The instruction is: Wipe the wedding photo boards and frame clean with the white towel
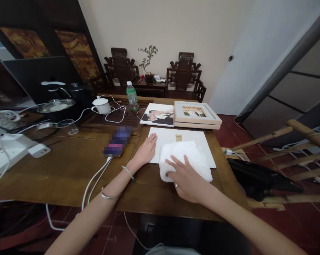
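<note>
A plain pale wall (197,28) closes the rear of the room. Two dark carved chairs (186,72) flank a low side table (149,92) bearing a potted plant (149,77). A dark screen with golden panels (76,49) stands left; a white door (236,74) stands right. Red tiles (227,131) cover the floor. Lighting is soft.

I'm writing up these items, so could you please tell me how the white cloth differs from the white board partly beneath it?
The white cloth is thick, soft-looking and folded; the white board is flat with straight edges. The cloth looks plain, while the board has a small yellowish tag near its far edge. The right hand touches the cloth; the left hand touches the board. Both are white.
</note>
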{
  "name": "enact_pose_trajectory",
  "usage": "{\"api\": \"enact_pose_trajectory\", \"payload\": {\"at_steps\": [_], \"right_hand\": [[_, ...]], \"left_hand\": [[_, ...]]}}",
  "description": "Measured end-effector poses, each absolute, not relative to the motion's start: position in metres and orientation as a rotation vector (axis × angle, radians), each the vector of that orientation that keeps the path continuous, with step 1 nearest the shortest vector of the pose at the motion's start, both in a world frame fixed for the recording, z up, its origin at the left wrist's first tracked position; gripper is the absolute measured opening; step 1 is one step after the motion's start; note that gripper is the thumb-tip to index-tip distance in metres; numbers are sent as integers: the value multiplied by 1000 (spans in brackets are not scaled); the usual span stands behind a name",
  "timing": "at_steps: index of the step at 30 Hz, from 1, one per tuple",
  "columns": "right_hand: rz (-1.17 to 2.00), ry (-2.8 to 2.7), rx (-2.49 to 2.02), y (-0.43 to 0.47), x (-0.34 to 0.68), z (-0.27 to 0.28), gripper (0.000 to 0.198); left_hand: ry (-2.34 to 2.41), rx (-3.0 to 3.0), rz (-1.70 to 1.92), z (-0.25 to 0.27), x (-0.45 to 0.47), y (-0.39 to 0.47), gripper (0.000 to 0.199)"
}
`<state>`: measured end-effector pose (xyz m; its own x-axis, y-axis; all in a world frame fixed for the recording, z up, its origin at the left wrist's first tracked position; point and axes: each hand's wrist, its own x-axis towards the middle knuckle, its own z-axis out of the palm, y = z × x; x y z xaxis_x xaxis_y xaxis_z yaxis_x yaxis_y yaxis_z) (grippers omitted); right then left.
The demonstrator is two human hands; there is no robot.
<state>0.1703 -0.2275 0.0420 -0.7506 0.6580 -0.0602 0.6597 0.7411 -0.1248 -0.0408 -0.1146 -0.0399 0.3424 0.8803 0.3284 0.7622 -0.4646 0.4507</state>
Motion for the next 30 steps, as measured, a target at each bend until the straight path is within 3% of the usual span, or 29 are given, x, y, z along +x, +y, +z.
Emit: {"api": "enact_pose_trajectory", "payload": {"at_steps": [7,13,24,30], "right_hand": [[-224,2881,1246,-163,159,47,43],[-26,2875,1351,-120,141,36,48],[-123,2925,1063,-220,150,38,39],[-266,2961,1060,-214,158,46,39]], "left_hand": [[1489,2370,823,-40,-41,-114,46],[1494,2360,805,-40,-43,-114,48],[1514,2358,767,-36,-40,-115,49],[1482,2379,767,-35,-42,-115,47]]}}
